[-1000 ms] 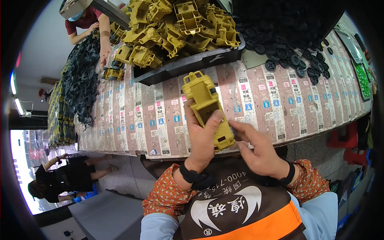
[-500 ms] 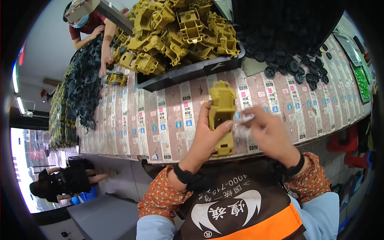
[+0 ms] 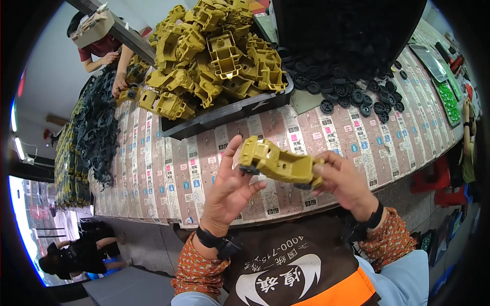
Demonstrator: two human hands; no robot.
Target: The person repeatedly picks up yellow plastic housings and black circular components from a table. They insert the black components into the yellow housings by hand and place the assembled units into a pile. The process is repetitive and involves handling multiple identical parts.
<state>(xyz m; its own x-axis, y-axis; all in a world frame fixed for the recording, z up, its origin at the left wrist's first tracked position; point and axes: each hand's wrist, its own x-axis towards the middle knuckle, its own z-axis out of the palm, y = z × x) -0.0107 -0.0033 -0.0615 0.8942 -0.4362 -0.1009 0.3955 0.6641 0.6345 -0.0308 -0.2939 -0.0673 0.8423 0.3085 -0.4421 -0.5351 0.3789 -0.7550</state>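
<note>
A mustard-yellow toy car (image 3: 283,166) hangs above the near part of the table, its length running left to right. Black wheels show along its lower side. My right hand (image 3: 344,181) grips its right end between thumb and fingers. Close by the other end is my left hand (image 3: 229,188), open with the fingers spread and the palm turned up. The left fingertips come near the front wheel; whether they touch it I cannot tell.
A black bin (image 3: 229,115) heaped with yellow car bodies (image 3: 189,46) stands beyond my hands. Loose black wheels (image 3: 352,94) lie right of it. At left are dark parts (image 3: 97,122) and stacked yellow-black pieces (image 3: 71,168). A co-worker's hand (image 3: 120,84) holds another toy car (image 3: 131,94).
The toy car has turned from upright to sideways and passed from my left hand to my right. My left hand has opened. The co-worker's toy car has left the tabletop.
</note>
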